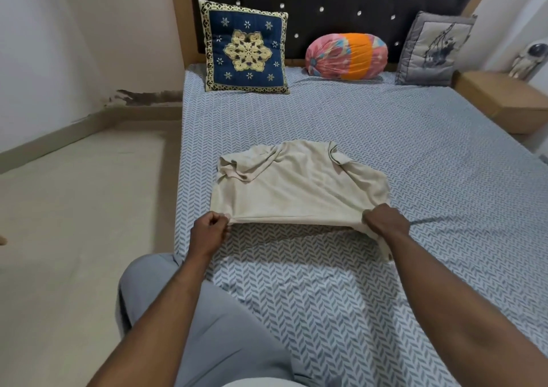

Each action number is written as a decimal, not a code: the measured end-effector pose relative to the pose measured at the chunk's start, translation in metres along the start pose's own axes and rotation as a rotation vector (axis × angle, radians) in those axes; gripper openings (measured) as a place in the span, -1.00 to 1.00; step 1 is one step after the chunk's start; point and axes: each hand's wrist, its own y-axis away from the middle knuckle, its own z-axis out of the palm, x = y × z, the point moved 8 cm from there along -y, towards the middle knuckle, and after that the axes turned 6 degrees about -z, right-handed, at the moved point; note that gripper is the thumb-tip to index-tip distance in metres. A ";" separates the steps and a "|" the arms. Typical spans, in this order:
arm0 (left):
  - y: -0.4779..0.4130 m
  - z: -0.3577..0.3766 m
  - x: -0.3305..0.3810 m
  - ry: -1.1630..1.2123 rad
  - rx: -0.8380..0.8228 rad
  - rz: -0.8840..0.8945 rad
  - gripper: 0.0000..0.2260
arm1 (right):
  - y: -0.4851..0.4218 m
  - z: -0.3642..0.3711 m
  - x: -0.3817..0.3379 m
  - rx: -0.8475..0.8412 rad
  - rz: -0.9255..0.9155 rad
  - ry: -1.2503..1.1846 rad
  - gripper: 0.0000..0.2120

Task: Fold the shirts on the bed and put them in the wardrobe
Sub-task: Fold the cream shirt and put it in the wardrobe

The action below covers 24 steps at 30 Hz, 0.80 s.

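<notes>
A beige shirt (299, 185) lies partly folded on the bed (415, 164), its far end crumpled and its near edge lifted off the sheet. My left hand (209, 231) pinches the near left corner of that edge. My right hand (385, 222) grips the near right corner, with a bit of cloth hanging below it. Both arms reach in from the bottom of the view. No wardrobe is in view.
At the headboard stand a blue patterned cushion (246, 48), a pink and orange bolster (347, 55) and a grey cushion (433, 51). A wooden bedside table (504, 95) is at the right. Bare floor (74, 208) runs along the bed's left side.
</notes>
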 end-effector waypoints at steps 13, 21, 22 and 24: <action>-0.011 -0.034 -0.037 -0.022 0.179 -0.246 -0.53 | 0.099 0.102 -0.209 -0.099 -0.886 -0.317 -0.67; 0.007 -0.006 -0.033 0.127 -0.084 -0.318 -0.72 | 0.132 0.148 -0.260 -0.140 -0.886 -0.173 -0.82; 0.006 -0.007 -0.033 0.128 -0.090 -0.303 -0.72 | 0.130 0.144 -0.260 -0.188 -0.848 -0.291 -0.87; 0.002 -0.007 -0.029 0.080 -0.122 -0.218 -0.63 | 0.127 0.129 -0.259 -0.253 -0.786 -0.468 -0.86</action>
